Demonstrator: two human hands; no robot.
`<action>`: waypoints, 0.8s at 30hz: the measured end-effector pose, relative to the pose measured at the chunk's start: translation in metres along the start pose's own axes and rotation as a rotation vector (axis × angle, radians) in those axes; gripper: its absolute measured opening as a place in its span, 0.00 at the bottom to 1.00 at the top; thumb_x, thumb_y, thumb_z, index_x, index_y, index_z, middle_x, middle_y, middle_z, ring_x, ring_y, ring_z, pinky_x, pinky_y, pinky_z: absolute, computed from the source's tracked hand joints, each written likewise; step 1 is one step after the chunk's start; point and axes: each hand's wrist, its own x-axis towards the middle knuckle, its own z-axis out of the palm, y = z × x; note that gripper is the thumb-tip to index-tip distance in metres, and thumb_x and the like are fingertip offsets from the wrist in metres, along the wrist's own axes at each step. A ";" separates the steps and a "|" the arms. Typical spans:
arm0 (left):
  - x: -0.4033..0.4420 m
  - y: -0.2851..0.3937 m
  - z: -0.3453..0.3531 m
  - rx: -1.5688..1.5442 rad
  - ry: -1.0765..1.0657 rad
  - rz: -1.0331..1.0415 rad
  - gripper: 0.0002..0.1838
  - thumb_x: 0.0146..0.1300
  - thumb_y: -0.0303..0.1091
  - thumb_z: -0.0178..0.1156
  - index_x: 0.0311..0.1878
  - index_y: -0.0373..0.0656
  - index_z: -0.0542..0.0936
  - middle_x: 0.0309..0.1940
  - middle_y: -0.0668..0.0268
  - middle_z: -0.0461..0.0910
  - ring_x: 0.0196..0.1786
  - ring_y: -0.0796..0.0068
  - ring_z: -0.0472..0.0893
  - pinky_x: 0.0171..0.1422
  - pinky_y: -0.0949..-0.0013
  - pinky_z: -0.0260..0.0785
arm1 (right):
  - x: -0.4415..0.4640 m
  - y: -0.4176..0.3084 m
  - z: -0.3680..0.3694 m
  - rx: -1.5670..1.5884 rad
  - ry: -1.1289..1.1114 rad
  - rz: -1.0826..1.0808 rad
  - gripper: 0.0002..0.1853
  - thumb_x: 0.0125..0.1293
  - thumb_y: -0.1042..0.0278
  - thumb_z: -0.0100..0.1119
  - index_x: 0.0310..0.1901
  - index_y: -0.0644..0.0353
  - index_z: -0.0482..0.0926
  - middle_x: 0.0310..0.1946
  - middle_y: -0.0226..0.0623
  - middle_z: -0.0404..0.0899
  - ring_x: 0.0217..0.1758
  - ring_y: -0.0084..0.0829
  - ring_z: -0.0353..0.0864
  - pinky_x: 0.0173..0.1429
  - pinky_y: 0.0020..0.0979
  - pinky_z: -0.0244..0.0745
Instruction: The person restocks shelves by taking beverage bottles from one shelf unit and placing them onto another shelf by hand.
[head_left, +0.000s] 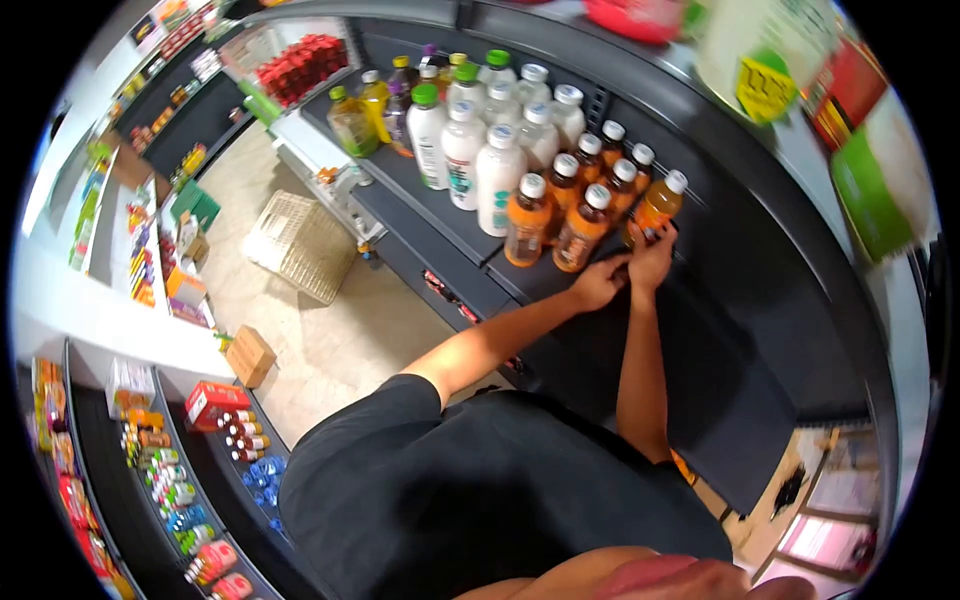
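My right hand (650, 255) grips a small bottle (661, 200) of amber drink with an orange label and a white cap, tilted at the end of a dark shelf (700, 340). Close beside that wrist is my left hand (600, 283), its fingers bent inward; whatever they may hold is hidden. In front of both hands stands a cluster of orange-labelled bottles (580, 230) with white caps, several of them upright in rows. White bottles (500, 180) with white or green caps stand to their left.
Yellow and purple bottles (352, 122) stand at the shelf's far left end. Overhead, an upper shelf edge (760, 190) curves close by, with packages (880, 185) on it. A wicker basket (300, 245) and a cardboard box (250, 356) sit on the floor. Stocked shelves line the left.
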 end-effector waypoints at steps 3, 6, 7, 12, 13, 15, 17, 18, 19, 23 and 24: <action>-0.025 -0.005 -0.008 0.100 0.018 0.153 0.21 0.66 0.24 0.59 0.64 0.40 0.80 0.52 0.53 0.86 0.56 0.60 0.85 0.62 0.62 0.76 | 0.001 0.010 0.007 0.074 0.019 -0.089 0.32 0.67 0.62 0.76 0.65 0.64 0.70 0.54 0.48 0.83 0.58 0.40 0.85 0.59 0.38 0.80; -0.066 0.015 -0.034 0.083 -0.016 0.244 0.17 0.66 0.23 0.60 0.59 0.39 0.83 0.53 0.54 0.86 0.57 0.59 0.85 0.62 0.61 0.77 | 0.005 0.047 0.017 0.244 0.037 -0.172 0.34 0.69 0.62 0.74 0.70 0.65 0.68 0.54 0.48 0.82 0.58 0.38 0.84 0.63 0.37 0.79; -0.086 0.026 -0.048 0.033 -0.029 0.244 0.16 0.67 0.22 0.59 0.57 0.38 0.83 0.52 0.55 0.86 0.55 0.60 0.86 0.60 0.61 0.78 | 0.006 0.052 0.010 0.217 0.024 -0.069 0.34 0.71 0.61 0.72 0.72 0.65 0.66 0.55 0.49 0.82 0.59 0.39 0.83 0.66 0.38 0.77; -0.212 -0.019 -0.152 0.045 0.162 0.189 0.12 0.67 0.20 0.58 0.51 0.37 0.86 0.45 0.57 0.89 0.48 0.64 0.89 0.55 0.62 0.80 | -0.060 -0.037 -0.018 0.108 0.371 -0.069 0.21 0.81 0.63 0.52 0.64 0.71 0.74 0.57 0.52 0.83 0.62 0.46 0.82 0.69 0.42 0.74; -0.247 -0.041 -0.171 -0.014 0.321 0.012 0.10 0.68 0.23 0.59 0.48 0.38 0.87 0.42 0.60 0.90 0.47 0.67 0.89 0.54 0.63 0.81 | -0.081 -0.053 -0.015 0.071 0.413 -0.182 0.18 0.80 0.65 0.50 0.61 0.71 0.76 0.56 0.51 0.83 0.60 0.46 0.83 0.68 0.41 0.74; -0.328 -0.091 -0.214 0.110 0.574 -0.361 0.12 0.70 0.27 0.58 0.52 0.39 0.86 0.43 0.61 0.90 0.49 0.70 0.89 0.58 0.65 0.80 | -0.135 -0.092 0.010 0.068 0.410 -0.230 0.15 0.79 0.68 0.48 0.55 0.70 0.78 0.53 0.50 0.83 0.55 0.44 0.83 0.64 0.40 0.76; -0.458 -0.213 -0.236 0.036 0.797 -0.538 0.17 0.70 0.36 0.60 0.58 0.41 0.83 0.50 0.60 0.89 0.50 0.67 0.88 0.57 0.63 0.79 | -0.193 -0.113 0.046 0.205 0.267 -0.325 0.12 0.76 0.72 0.50 0.52 0.69 0.79 0.50 0.48 0.84 0.50 0.41 0.84 0.58 0.38 0.78; -0.545 -0.289 -0.241 0.626 0.701 -0.872 0.18 0.71 0.37 0.55 0.58 0.42 0.85 0.53 0.55 0.88 0.56 0.58 0.87 0.62 0.57 0.78 | -0.222 -0.113 0.073 0.319 0.173 -0.482 0.10 0.74 0.75 0.51 0.51 0.68 0.79 0.47 0.46 0.84 0.47 0.38 0.84 0.55 0.37 0.79; -0.606 -0.248 -0.243 0.619 0.474 -1.307 0.21 0.72 0.40 0.52 0.60 0.43 0.85 0.58 0.50 0.85 0.61 0.49 0.84 0.67 0.51 0.75 | -0.250 -0.122 0.097 0.402 -0.038 -0.470 0.09 0.74 0.77 0.52 0.50 0.67 0.79 0.45 0.44 0.84 0.46 0.38 0.84 0.53 0.36 0.80; -0.770 -0.218 -0.223 0.470 0.082 -1.347 0.18 0.74 0.40 0.54 0.55 0.42 0.86 0.55 0.52 0.87 0.57 0.54 0.86 0.59 0.51 0.80 | -0.287 -0.162 0.177 0.321 -1.046 -0.260 0.12 0.72 0.76 0.63 0.56 0.64 0.79 0.43 0.39 0.86 0.46 0.33 0.85 0.55 0.34 0.80; -0.784 -0.210 -0.221 0.242 0.322 -1.438 0.18 0.73 0.40 0.54 0.55 0.43 0.87 0.55 0.53 0.87 0.56 0.54 0.86 0.59 0.50 0.80 | -0.293 -0.174 0.202 0.370 -1.304 -0.013 0.15 0.72 0.74 0.65 0.58 0.65 0.79 0.44 0.38 0.86 0.48 0.31 0.86 0.56 0.34 0.80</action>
